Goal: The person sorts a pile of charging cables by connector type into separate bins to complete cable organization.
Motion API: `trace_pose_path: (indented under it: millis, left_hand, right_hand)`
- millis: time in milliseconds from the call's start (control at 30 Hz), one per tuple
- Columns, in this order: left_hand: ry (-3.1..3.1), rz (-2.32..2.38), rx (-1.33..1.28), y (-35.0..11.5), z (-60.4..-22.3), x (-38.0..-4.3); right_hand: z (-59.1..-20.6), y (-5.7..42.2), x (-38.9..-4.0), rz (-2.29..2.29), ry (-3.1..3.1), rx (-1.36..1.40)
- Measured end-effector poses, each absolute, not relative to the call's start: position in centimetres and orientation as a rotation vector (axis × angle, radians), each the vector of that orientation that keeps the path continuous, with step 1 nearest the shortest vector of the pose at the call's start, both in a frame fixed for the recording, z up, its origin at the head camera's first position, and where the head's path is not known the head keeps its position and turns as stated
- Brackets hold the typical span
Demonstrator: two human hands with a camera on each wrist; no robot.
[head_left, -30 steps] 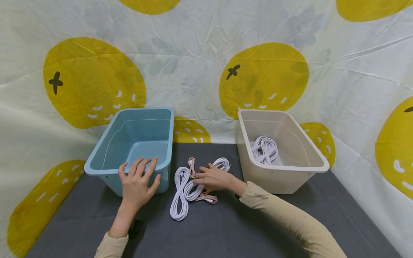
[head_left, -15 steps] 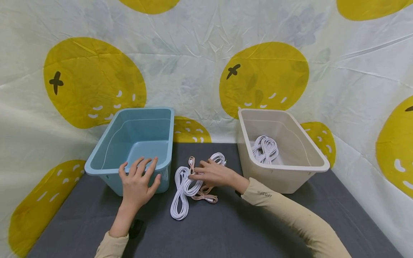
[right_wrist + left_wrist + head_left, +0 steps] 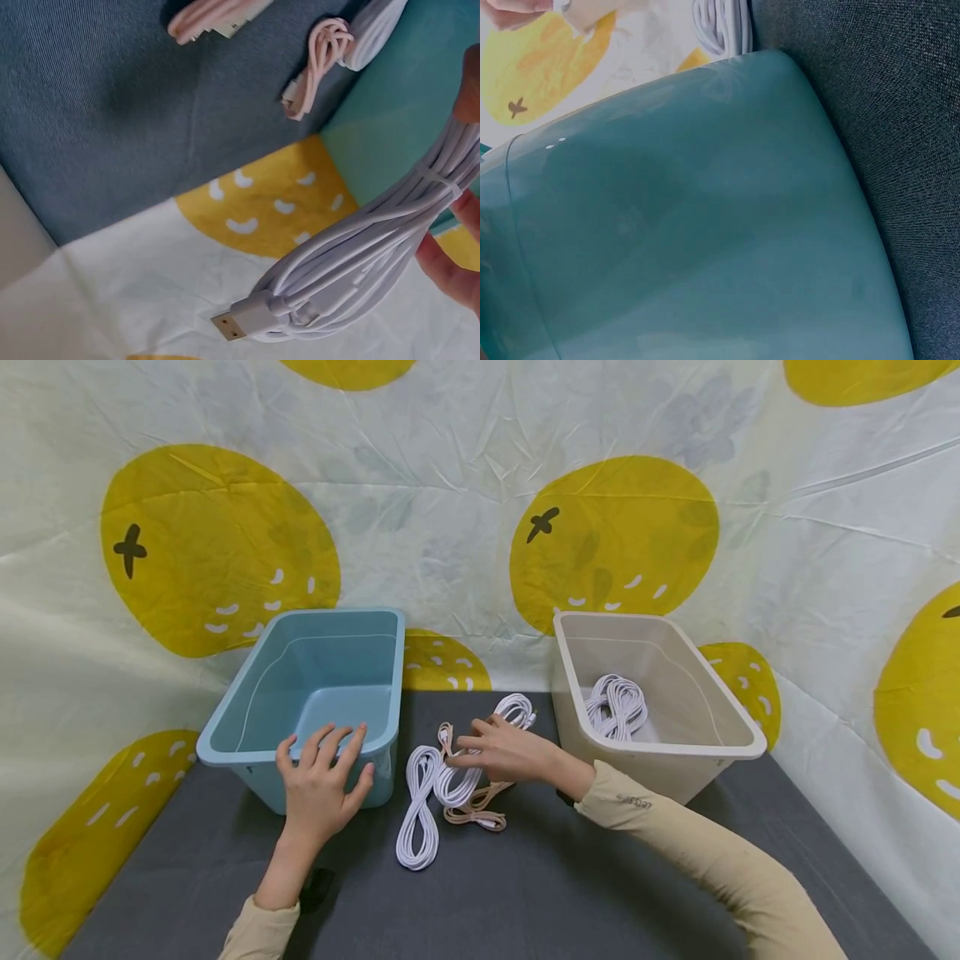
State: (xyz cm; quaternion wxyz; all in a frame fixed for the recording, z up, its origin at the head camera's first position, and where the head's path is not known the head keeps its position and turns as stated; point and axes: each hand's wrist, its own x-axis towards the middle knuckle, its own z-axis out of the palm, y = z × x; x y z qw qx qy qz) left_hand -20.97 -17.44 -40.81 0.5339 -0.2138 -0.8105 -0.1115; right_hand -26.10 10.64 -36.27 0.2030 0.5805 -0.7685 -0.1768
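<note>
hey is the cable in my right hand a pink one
No, the right wrist view shows the right hand holding a white cable.

A white cable (image 3: 360,255), wound into a long bundle and bound by a thin strip, is held aslant above the table (image 3: 570,893), toward its far edge, the metal-tipped plug (image 3: 247,319) poking out at one end. A blue bin (image 3: 232,760) stands upright, open-topped, at the table's far left corner.
</note>
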Motion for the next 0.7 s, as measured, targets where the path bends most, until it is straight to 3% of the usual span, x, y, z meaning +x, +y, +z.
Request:
trace_pose_path:
  millis: [700]
  left_hand:
    - [-1.934,-0.257,-0.510,-17.4,-40.7,-20.9]
  right_hand:
    - [-30.2,12.4,-24.9,-0.483,-2.178,1.550]
